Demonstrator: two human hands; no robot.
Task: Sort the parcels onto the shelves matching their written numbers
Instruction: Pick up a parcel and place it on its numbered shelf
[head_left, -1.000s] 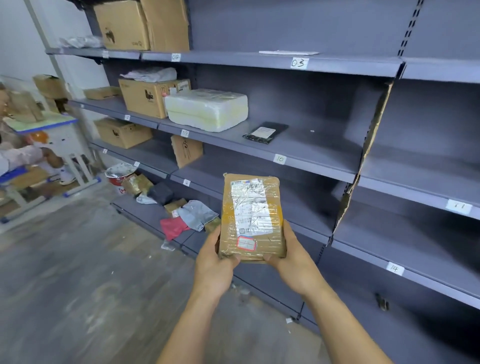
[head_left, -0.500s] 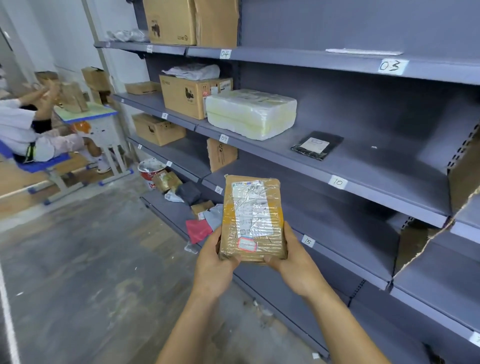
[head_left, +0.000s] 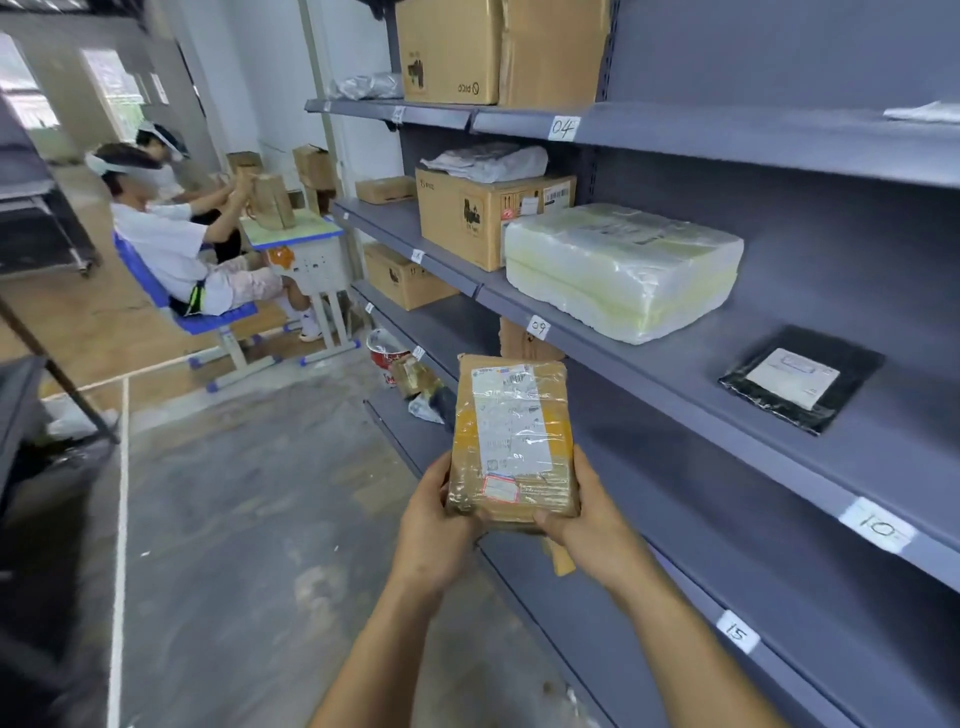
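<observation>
The left grip (head_left: 434, 525) and the right grip (head_left: 587, 525) each curl round a lower corner of the taped brown parcel (head_left: 511, 436), its label facing the person. The parcel is held in the air before the shelving, just below the front edge of the shelf tagged 09 (head_left: 538, 327), where a white wrapped bundle (head_left: 623, 270) sits.

Grey concrete floor (head_left: 234, 519), white wall (head_left: 270, 78), bright windows (head_left: 111, 88), blue-edged desk (head_left: 311, 265)
</observation>
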